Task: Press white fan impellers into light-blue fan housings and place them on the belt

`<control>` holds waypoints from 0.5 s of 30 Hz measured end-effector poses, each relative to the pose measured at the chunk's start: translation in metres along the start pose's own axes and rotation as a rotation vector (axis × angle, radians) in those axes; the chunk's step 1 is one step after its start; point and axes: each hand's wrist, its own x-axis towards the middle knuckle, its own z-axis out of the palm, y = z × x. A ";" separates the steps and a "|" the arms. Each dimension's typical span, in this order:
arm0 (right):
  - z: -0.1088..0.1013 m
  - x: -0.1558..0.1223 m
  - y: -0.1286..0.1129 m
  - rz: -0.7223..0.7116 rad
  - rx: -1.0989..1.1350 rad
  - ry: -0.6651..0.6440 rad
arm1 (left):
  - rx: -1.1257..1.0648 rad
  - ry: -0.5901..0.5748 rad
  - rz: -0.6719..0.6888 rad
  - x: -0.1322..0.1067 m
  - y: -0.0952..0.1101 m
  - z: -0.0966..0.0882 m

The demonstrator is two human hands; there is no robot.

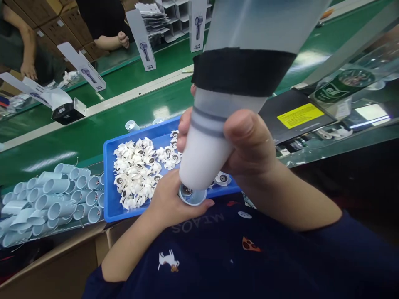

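Gripping white tool (205, 153) tight in right hand (249, 145); cut off at top by frame. Holding small tube (192, 197) in closed left hand (170, 201), over near edge of blue tray (109, 182) of fans (137, 174). Hard to make out inside tube: covered by tool tip. Cannot see underside of left hand.

White tapered tool (205, 153) stands tilted on 1 short tube (192, 196), seemingly touching.
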 end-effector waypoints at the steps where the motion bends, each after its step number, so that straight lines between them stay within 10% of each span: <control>1: 0.001 -0.001 0.000 -0.009 -0.006 0.002 | -0.001 -0.005 -0.008 0.000 0.000 0.000; 10: -0.002 0.002 0.002 -0.003 0.057 0.077 | -0.139 -0.207 -0.215 0.001 0.001 -0.004; 15: -0.057 -0.015 -0.020 -0.088 -0.263 0.246 | 0.061 -0.178 -0.459 -0.018 -0.039 -0.029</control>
